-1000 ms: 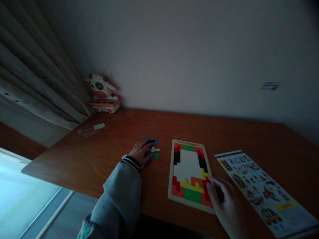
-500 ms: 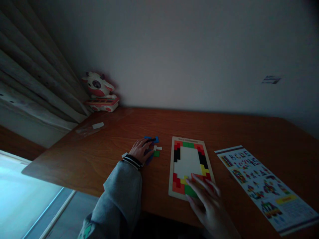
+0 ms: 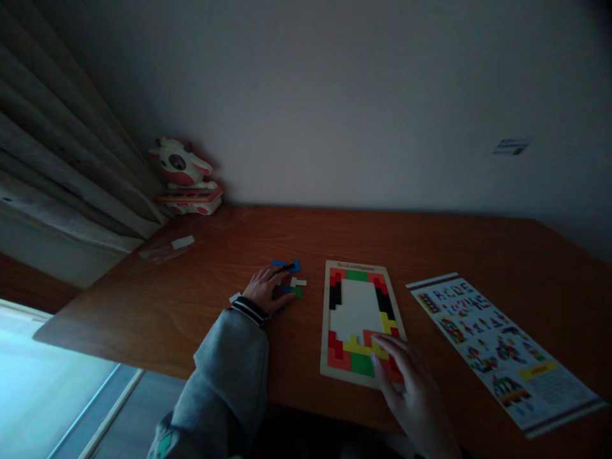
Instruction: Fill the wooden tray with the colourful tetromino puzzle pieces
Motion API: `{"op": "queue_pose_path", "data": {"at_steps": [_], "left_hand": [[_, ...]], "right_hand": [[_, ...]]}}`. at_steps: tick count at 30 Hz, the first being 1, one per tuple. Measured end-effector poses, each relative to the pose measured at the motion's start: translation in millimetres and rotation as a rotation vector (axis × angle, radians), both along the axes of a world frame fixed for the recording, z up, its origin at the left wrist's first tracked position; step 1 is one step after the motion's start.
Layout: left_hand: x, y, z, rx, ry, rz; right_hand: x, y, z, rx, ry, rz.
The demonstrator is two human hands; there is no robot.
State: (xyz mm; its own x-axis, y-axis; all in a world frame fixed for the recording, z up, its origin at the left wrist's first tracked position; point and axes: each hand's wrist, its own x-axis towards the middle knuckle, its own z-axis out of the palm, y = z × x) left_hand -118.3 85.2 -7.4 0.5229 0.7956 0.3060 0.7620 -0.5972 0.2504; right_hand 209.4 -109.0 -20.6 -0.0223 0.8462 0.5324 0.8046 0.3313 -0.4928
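My left hand [image 3: 264,288] rests over a small group of loose puzzle pieces, its fingers spread. Under and around its fingertips are a black piece [image 3: 289,266], blue pieces [image 3: 297,265], a white piece [image 3: 298,282] and a green piece [image 3: 298,293]. My right hand [image 3: 408,373] lies over the lower right of a wooden puzzle board [image 3: 324,357], fingers apart. Its index fingertip touches near an orange piece [image 3: 368,338], with a yellow piece [image 3: 356,347] beside it. Coloured pieces line the board's sides and bottom around a pale middle. The palm hides the lower right corner.
A printed pattern sheet [image 3: 502,357] lies right of the board. At the back left stands a cow-shaped toy [image 3: 186,175] near the curtain [image 3: 71,140]. Clear plastic with a white label [image 3: 183,242] lies on the wooden table [image 3: 430,242].
The right hand's fingers have drawn back and closer together, uncovering more of the yellow and orange pieces. My left hand stays over the loose pieces. The view has shifted slightly.
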Motion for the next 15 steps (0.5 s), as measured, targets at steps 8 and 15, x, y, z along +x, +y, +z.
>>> {"op": "queue_pose_path", "data": {"at_steps": [8, 15], "left_hand": [[-10, -18, 16.8, -0.005, 0.002, -0.06], [-27, -42, 9.1, 0.006, -0.004, -0.012]], "right_hand": [[2, 0, -0.3, -0.044, 0.09, -0.082], [2, 1, 2.5, -0.019, 0.1, -0.075]]}}
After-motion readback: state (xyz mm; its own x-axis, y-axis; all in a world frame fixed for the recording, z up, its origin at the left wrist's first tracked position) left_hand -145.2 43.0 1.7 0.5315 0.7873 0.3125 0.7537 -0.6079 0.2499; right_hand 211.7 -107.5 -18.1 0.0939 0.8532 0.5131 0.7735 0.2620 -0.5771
